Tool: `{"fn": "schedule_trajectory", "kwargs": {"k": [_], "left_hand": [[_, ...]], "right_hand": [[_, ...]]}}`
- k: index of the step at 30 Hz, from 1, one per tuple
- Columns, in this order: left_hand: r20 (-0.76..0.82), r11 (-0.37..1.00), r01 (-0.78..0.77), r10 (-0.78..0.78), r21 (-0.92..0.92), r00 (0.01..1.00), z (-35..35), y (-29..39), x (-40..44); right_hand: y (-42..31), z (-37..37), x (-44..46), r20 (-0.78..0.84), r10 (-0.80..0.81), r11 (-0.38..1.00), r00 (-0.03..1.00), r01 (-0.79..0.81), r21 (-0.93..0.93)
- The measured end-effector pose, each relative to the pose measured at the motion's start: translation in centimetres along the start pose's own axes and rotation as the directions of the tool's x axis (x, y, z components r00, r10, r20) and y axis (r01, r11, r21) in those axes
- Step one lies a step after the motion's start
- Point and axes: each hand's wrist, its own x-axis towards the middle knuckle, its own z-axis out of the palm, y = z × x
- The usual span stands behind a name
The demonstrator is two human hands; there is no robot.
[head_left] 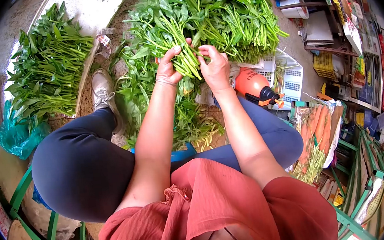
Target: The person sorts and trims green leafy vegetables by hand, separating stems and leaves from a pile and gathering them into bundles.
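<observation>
My left hand is closed around a small bunch of water spinach, its cut stem ends pointing down toward me and its leaves away. My right hand is at the right side of this bunch, with thumb and fingers pinched together at a stem. The exact pinch point is partly hidden by the fingers. Just beyond both hands lies a large heap of water spinach, stems facing me. Looser leafy greens are spread on the ground beneath my forearms and between my legs.
More water spinach is stacked on a board at the left, beside a teal plastic bag. To the right are an orange spray bottle, a white plastic crate and carrots. Green metal racks stand close by me.
</observation>
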Motion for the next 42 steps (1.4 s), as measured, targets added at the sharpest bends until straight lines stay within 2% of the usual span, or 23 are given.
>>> {"fn": "schedule_trajectory", "kwargs": {"k": [4, 5, 9, 10, 12, 13, 14, 15, 16, 18, 21, 24, 25, 27, 28, 30, 31, 32, 37, 38, 40, 41, 42], "left_hand": [[-0.092, 0.995, -0.097, 0.095, -0.018, 0.991, 0.2, 0.1, 0.1], [-0.107, 0.992, -0.122, 0.118, -0.031, 0.987, 0.2, 0.4, 0.2], [-0.121, 0.995, -0.102, 0.103, 0.016, 0.987, 0.3, 1.2, -0.2], [-0.079, 0.998, -0.067, 0.068, 0.015, 0.995, 0.2, 1.3, -0.2], [-0.102, 0.997, -0.078, 0.080, 0.022, 0.992, 0.4, 0.8, -0.4], [-0.099, 0.997, -0.075, 0.077, 0.025, 0.992, 0.4, 0.6, -0.3], [-0.127, 0.997, -0.077, 0.079, 0.022, 0.989, 0.1, 0.4, -0.2], [-0.155, 0.996, -0.082, 0.084, 0.017, 0.984, 0.0, 0.3, -0.1], [-0.153, 0.996, -0.085, 0.086, 0.019, 0.984, -0.2, 0.3, -0.1], [-0.112, 0.994, -0.098, 0.093, -0.040, 0.989, -0.2, 0.7, -0.2], [-0.120, 0.989, -0.144, 0.140, -0.024, 0.983, -0.3, 1.0, -0.3], [-0.049, 0.985, -0.144, 0.140, -0.094, 0.989, -0.1, 1.4, -0.3], [-0.067, 0.982, -0.167, 0.161, -0.090, 0.985, 0.2, 1.3, -0.3], [-0.081, 0.980, -0.178, 0.171, -0.091, 0.982, 0.1, 1.0, -0.2], [-0.073, 0.983, -0.161, 0.154, -0.091, 0.985, -0.2, 1.0, -0.2], [-0.055, 0.988, -0.135, 0.132, -0.071, 0.990, -0.5, 0.9, -0.4], [-0.052, 0.988, -0.135, 0.132, -0.070, 0.990, -0.5, 0.9, -0.4], [-0.050, 0.988, -0.137, 0.133, -0.069, 0.990, -0.5, 0.9, -0.4], [0.004, 0.995, -0.096, 0.096, 0.035, 0.995, 0.2, 1.0, -1.2], [0.070, 0.999, 0.002, -0.004, 0.036, 0.998, 0.3, 0.9, -1.2], [0.036, 0.999, -0.027, 0.026, 0.036, 0.999, 0.1, 0.6, -0.9], [0.134, 0.999, 0.048, -0.047, -0.004, 0.990, 0.0, 0.8, -1.1], [0.049, 0.999, -0.034, 0.034, -0.010, 0.998, -1.0, 0.9, -0.7]], "right_hand": [[1.8, 0.0, -2.0, -0.062, 0.121, 0.990, 0.991, -0.124, -0.060], [4.4, 1.0, -3.5, -0.002, 0.386, 0.921, 0.923, -0.385, 0.062], [9.1, 0.7, -4.7, 0.319, 0.695, 0.698, 0.644, -0.711, -0.086], [8.8, 1.2, -3.9, 0.280, 0.568, 0.779, 0.774, -0.615, 0.118], [6.2, 0.9, -0.8, 0.294, 0.509, 0.718, 0.809, -0.587, 0.374], [4.1, 0.6, 0.8, 0.403, 0.477, 0.641, 0.781, -0.623, 0.449], [2.2, 0.5, 2.0, 0.505, 0.427, 0.553, 0.750, -0.658, 0.511], [0.7, 0.3, 2.7, 0.557, 0.375, 0.631, 0.741, -0.644, 0.432], [1.7, 1.7, 2.5, 0.555, 0.281, 0.615, 0.783, -0.591, 0.522], [1.7, 2.0, 2.5, 0.526, 0.355, 0.520, 0.773, -0.631, 0.575], [2.7, 1.2, 0.8, 0.490, 0.486, 0.526, 0.724, -0.690, 0.498], [8.9, 1.3, -3.2, 0.430, 0.630, 0.762, 0.646, -0.622, -0.182], [8.7, 1.3, -3.4, 0.428, 0.629, 0.764, 0.649, -0.619, -0.185], [6.1, 0.7, -4.1, 0.360, 0.792, 0.379, 0.492, -0.860, 0.342], [3.9, -0.3, -3.4, 0.480, 0.700, 0.284, 0.529, -0.823, 0.492], [2.7, -0.3, -2.5, 0.531, 0.496, 0.304, 0.688, -0.710, 0.636], [2.4, -0.1, -1.9, 0.524, 0.460, 0.487, 0.717, -0.697, 0.526], [3.1, 1.3, -2.2, 0.441, 0.414, 0.528, 0.796, -0.605, 0.596], [1.0, 1.8, -0.6, 0.408, 0.583, 0.374, 0.703, -0.678, 0.634], [0.5, 1.9, -0.3, 0.430, 0.583, 0.359, 0.689, -0.693, 0.625], [1.1, 3.4, -0.3, 0.398, 0.485, 0.438, 0.779, -0.610, 0.660], [2.0, 3.4, 0.5, 0.359, 0.547, 0.572, 0.756, -0.651, 0.499], [3.1, 2.9, 1.2, 0.308, 0.597, 0.673, 0.741, -0.671, 0.310]]}}
